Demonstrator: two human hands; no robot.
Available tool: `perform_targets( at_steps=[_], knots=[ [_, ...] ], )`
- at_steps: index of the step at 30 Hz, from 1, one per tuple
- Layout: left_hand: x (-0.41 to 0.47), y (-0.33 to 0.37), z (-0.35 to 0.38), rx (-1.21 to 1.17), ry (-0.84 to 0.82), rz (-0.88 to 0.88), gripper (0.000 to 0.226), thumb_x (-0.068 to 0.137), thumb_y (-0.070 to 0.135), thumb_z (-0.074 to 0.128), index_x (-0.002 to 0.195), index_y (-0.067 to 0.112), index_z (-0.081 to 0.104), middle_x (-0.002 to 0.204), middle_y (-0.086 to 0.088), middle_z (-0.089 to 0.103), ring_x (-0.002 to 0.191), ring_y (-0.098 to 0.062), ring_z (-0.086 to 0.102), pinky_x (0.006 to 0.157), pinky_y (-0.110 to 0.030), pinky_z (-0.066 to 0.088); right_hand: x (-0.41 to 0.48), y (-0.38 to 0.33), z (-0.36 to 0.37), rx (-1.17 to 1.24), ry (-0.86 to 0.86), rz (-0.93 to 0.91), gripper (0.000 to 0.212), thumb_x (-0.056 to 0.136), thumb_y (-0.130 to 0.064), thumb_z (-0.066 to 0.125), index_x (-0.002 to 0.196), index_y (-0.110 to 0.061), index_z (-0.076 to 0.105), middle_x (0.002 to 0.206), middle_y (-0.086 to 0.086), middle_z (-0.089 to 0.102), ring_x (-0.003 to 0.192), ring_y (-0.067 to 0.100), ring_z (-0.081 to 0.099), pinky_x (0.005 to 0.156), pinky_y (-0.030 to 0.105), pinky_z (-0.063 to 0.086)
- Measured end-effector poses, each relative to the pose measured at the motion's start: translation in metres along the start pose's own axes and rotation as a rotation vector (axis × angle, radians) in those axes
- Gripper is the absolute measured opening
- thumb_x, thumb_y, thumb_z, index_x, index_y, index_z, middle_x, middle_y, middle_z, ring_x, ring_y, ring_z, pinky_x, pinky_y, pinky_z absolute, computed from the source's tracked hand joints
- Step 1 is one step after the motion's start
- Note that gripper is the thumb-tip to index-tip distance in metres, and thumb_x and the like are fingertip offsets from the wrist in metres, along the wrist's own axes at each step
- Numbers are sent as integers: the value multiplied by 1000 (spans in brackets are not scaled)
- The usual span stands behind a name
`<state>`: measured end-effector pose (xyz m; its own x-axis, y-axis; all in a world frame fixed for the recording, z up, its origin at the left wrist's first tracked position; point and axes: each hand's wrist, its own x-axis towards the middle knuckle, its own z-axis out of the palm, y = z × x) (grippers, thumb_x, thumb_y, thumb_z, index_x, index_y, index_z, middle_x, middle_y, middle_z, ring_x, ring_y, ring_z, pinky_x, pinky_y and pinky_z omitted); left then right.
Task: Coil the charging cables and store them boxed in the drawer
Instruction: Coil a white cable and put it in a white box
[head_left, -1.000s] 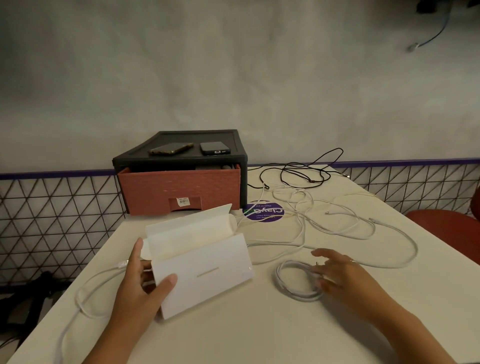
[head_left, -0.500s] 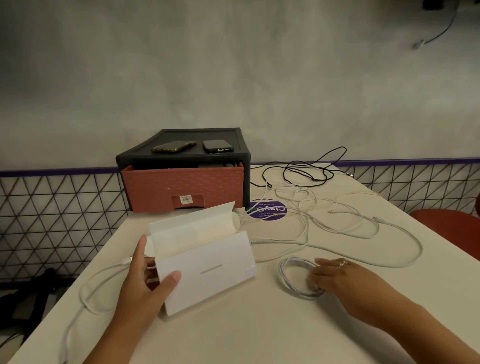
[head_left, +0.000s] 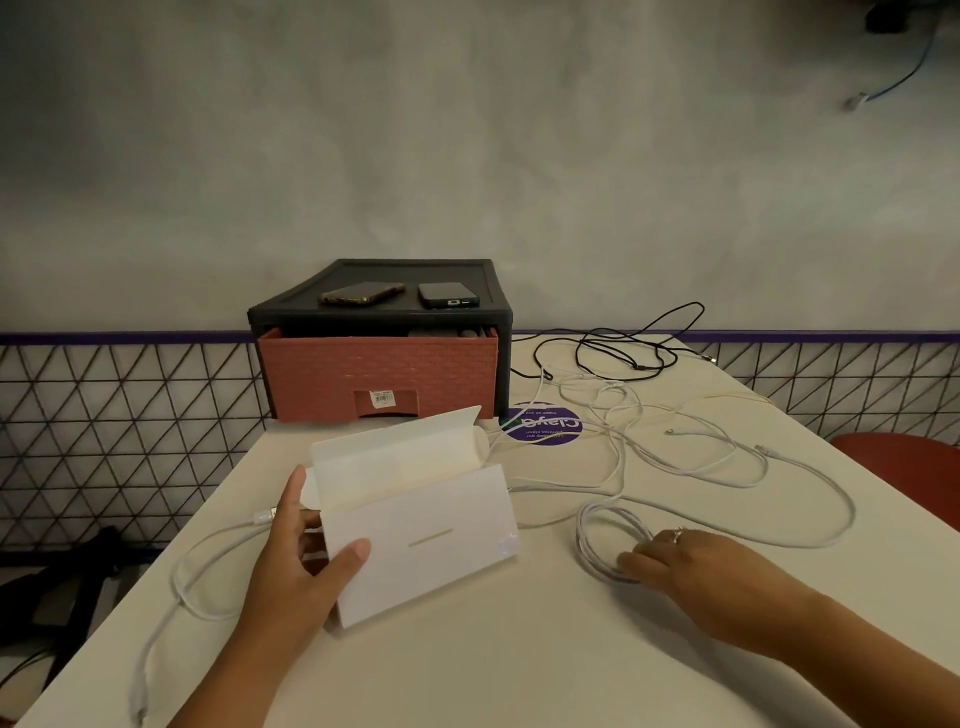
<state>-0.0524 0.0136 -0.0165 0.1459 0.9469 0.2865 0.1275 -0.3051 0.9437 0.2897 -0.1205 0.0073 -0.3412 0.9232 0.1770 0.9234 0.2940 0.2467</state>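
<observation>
Left hand (head_left: 298, 558): clamped on the left end of the white box (head_left: 415, 525), thumb pressed on the front panel, fingers wrapped behind the end.
Right hand (head_left: 691, 564): palm down on the table, fingertips (head_left: 631, 564) resting on the near right edge of the coiled white cable (head_left: 608, 540); the fingers lie flat and loosely together, not curled around the coil (a ring shows on one finger).
White box: stands tilted on the table (head_left: 519, 665) just in front of the drawer unit, its top flap raised and leaning away, so the inside is open to view; whether anything lies inside cannot be told.
Coiled white cable: a small round coil flat on the table, to the right of the box and apart from it.
Loose white cables (head_left: 727, 467): sprawled in wide loops over the right half of the table, behind and beside the coil.
Another white cable (head_left: 179, 587): runs from behind the left hand along the left edge of the table toward the near corner.
Black cable (head_left: 623, 348): tangled at the far right of the table, by the wall.
Drawer (head_left: 379, 376): reddish, pulled slightly out of its dark grey housing (head_left: 379, 312), with dark items just visible inside.
Two phones (head_left: 363, 293): lying flat side by side on top of the housing.
Purple sticker (head_left: 543, 428): round, on the table just right of the drawer, partly crossed by a white cable.
</observation>
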Motion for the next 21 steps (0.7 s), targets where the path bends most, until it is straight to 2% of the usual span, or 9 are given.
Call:
perform_targets(
  at_steps=[3, 6, 8, 9, 11, 13, 17, 19, 21],
  knots=[
    [0, 0, 0, -11, -3, 7, 91, 79, 11, 73, 145, 38, 17, 110, 7, 55, 93, -4, 55, 71, -15, 40, -1, -10, 5, 17, 163, 8, 31, 96, -26, 21, 103, -23, 51, 74, -7, 66, 56, 13, 60, 46, 19, 46],
    [-1, 1, 0, -12, -11, 14, 90, 81, 3, 69, 145, 38, 17, 108, 9, 55, 94, -5, 55, 70, -14, 39, 2, -14, 2, -5, 266, 104, 34, 86, -18, 30, 115, -18, 48, 86, -4, 67, 73, 12, 55, 58, 18, 43],
    [0, 1, 0, -15, -17, 24, 93, 77, 10, 74, 141, 43, 17, 109, 10, 55, 96, -5, 56, 70, -14, 40, 7, -15, -6, 104, 311, 193, 42, 82, -18, 34, 122, -19, 46, 89, -4, 65, 80, 9, 44, 66, 19, 40],
    [-1, 1, 0, -15, -18, 30, 94, 74, 15, 76, 140, 45, 17, 110, 11, 55, 96, -4, 56, 70, -14, 40, 11, -17, -14, 193, 347, 222, 42, 85, -19, 32, 124, -22, 44, 90, -5, 64, 80, 8, 41, 63, 18, 39],
    [-2, 2, 0, -6, -20, 41, 92, 77, 10, 75, 138, 48, 17, 112, 8, 54, 93, -3, 57, 68, -12, 42, 22, -23, -36, 371, 455, 232, 39, 89, -24, 28, 125, -29, 42, 91, -14, 60, 81, 0, 41, 63, 12, 37],
    [-3, 2, 1, 20, -29, 70, 91, 79, 0, 69, 133, 51, 17, 112, 7, 54, 88, -2, 59, 66, -9, 45, 33, -29, -58, 483, 559, 201, 37, 91, -27, 27, 123, -35, 42, 88, -29, 51, 84, -10, 43, 73, 6, 37],
    [-5, 3, 3, 40, -55, 112, 94, 77, -4, 69, 127, 58, 18, 111, 7, 53, 82, -3, 62, 65, -9, 48, 62, -43, -85, 578, 574, 104, 45, 91, -11, 34, 122, -42, 41, 81, -28, 52, 83, -1, 44, 73, 7, 36],
    [-5, 2, 3, 45, -79, 140, 97, 77, -3, 71, 126, 61, 17, 112, 4, 54, 82, -4, 62, 65, -10, 49, 81, -56, -90, 553, 561, 48, 51, 86, -1, 38, 120, -38, 44, 88, -22, 55, 80, 3, 42, 71, 13, 38],
    [-5, 3, 3, 53, -97, 167, 100, 74, 8, 76, 126, 69, 16, 111, 3, 55, 83, -4, 62, 67, -11, 49, 98, -66, -87, 491, 517, -8, 54, 82, 5, 42, 120, -32, 51, 98, -9, 63, 86, 10, 44, 67, 19, 38]
  ],
)
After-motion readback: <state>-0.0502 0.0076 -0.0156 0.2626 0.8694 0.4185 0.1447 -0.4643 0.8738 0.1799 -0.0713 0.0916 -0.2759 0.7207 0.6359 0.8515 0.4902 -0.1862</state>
